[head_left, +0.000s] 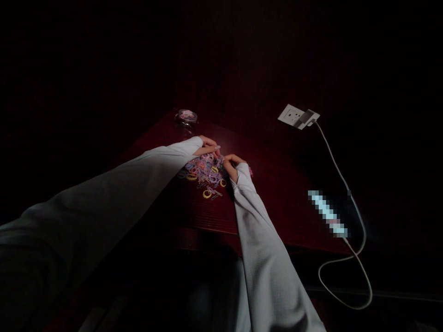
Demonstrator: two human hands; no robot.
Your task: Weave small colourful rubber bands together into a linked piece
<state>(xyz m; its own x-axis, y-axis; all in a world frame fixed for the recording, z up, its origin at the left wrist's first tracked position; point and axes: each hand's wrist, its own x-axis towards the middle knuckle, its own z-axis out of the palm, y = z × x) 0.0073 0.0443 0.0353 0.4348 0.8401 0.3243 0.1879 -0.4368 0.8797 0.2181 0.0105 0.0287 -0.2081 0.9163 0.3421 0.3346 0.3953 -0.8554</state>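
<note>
The likeliest mishap was scattering. The pile of small hair ties [204,171] lay loose on the worktop [214,221], below and between both hands and toward its near edge, so a careless sweep could have sent pieces over. The left sleeve [148,170] and right sleeve [265,230] hung long past the wrists; a cuff dragged through the heap might have caught a band and carried it off. Thin light might also have caused a wrong pick, since the colours crowded together. The white cable [335,159] drooped in a loop beyond the worktop's near edge, and an arm swung right could conceivably have hooked it.

The left hand [208,145] bent over the pile's far side, fingers partly curled; whether it gripped anything could not be told. The right hand [233,163] was at the right side, thumb and fingers drawn nearly together by a lilac piece; in that dimness, a pinch seemed possible but uncertain.

The pile mixed smooth slim loops with crinkled rings, such as the yellow ring [206,198] at its near fringe, in lilac, pink and blue. The worktop was dark red with a faint linear grain. Behind stood a squat, rounded, glossy jar [187,124] with a flat, pink-patterned lid [187,114]; the sleeve cloth looked soft, pale and creased.
</note>
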